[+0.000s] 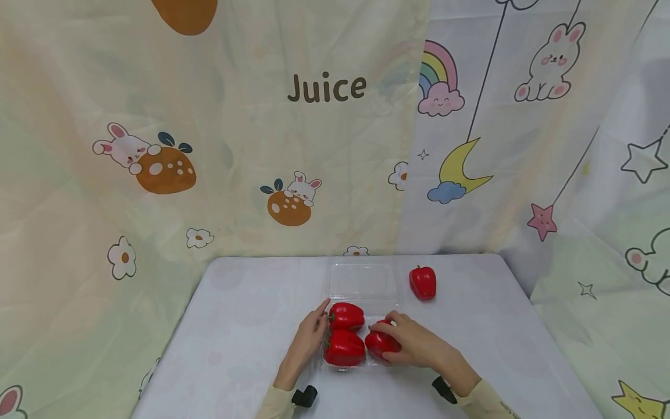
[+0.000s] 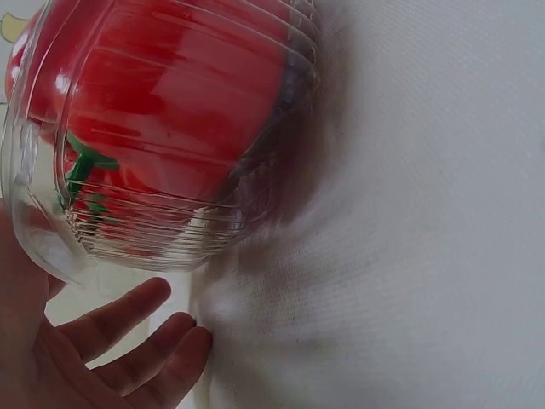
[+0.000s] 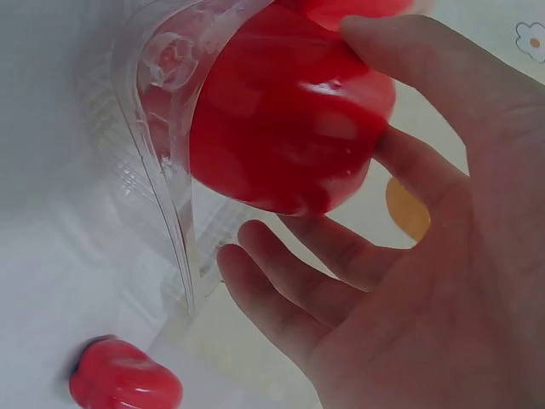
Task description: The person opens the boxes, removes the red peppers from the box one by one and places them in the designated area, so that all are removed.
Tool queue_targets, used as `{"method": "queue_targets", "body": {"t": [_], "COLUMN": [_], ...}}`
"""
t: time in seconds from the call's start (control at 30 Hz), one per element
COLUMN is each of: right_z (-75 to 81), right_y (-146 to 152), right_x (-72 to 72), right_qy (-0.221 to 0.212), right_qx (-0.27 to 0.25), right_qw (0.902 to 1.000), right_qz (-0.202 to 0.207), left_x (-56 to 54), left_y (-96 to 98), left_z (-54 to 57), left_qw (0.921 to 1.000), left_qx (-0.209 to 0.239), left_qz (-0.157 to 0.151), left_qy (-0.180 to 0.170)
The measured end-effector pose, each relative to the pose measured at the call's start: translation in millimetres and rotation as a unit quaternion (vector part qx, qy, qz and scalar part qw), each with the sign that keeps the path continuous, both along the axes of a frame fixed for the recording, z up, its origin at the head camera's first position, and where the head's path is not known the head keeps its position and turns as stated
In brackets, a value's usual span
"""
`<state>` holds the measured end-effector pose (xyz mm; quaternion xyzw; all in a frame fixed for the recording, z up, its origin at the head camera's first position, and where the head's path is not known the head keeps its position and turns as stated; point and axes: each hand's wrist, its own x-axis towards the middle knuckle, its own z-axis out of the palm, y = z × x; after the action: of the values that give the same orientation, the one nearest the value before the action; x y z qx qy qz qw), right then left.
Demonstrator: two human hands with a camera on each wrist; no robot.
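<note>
A clear plastic clamshell box (image 2: 162, 243) stands on the table with its lid (image 1: 362, 280) folded back. On its left side lie two red bell peppers, a far one (image 1: 348, 316) and a near one (image 1: 345, 349), with green stems pointing left. My right hand (image 1: 416, 343) grips a third bell pepper (image 3: 285, 119) at the box's right side, thumb and fingers around it. At the left wall my left hand (image 1: 307, 337) rests with fingers extended along the rim; in the left wrist view its lower fingers spread beside the ribbed wall.
Another red bell pepper (image 1: 423, 283) stands on the white table (image 1: 251, 314), right of the lid. A printed curtain (image 1: 235, 145) hangs behind the table's back edge and along both sides.
</note>
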<state>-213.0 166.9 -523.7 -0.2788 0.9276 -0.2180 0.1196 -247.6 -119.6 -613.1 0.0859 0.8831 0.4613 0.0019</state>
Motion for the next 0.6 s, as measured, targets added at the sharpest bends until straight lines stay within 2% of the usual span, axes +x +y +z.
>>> {"method": "queue_targets", "body": {"t": [0.23, 0.6], "right_z": [-1.0, -0.2], "right_y": [-0.4, 3.1], "right_x": [-0.6, -2.3], "right_qy": [0.022, 0.024], "right_qx": [-0.011, -0.025], "right_qw": [0.9995, 0.9981], "right_qz": [-0.019, -0.051], "left_x": [-0.4, -0.3], "left_y": [-1.5, -1.2], "left_z": [0.1, 1.1], "left_qw": [1.0000, 0.9999], "left_qx": [-0.007, -0.012], "left_qz": [0.000, 0.000], "left_qy": [0.007, 0.009]}}
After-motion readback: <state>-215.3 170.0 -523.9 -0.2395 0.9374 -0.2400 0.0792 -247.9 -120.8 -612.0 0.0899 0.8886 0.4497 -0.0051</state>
